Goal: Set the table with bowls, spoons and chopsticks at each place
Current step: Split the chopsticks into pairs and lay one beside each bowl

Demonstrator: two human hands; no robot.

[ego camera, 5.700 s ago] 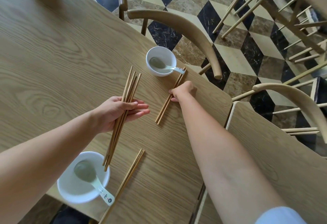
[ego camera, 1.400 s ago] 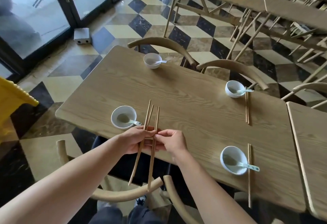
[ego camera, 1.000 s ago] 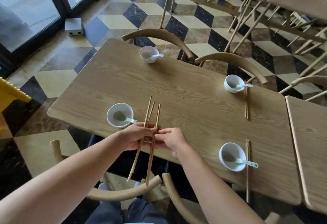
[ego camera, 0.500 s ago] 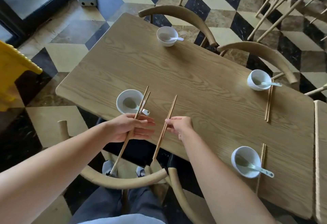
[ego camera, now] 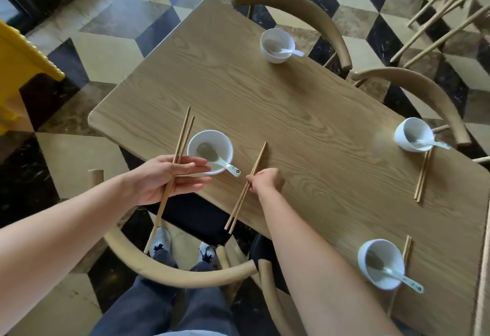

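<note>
The right hand pinches a pair of slim brown wooden chopsticks near their middle, fingers curled tight. It sits just right of the near white ceramic bowl, whose white ceramic spoon points its handle toward the pair. The sticks slant across the near edge of the pale oak bench, with their lower ends hanging out over the dark chair seat. Whether the upper tips touch the wood I cannot tell.

The left hand hovers left of that bowl, fingers stretched almost straight, the thumb clamping a second pair of chopsticks across the palm.

This place likely needs only its sticks laid down. To do that well, slide the right-hand pair forward until both ends rest fully on the bench, clear of the spoon handle. Then square the tips and set the pair close beside the bowl — as at the far-right bowl and the near-right bowl, each with sticks flat alongside. Let go only once both sticks lie flat, or one may roll off the edge.

The far-left bowl holds a spoon but has no sticks beside it — probably where the left-hand pair belongs.
</note>
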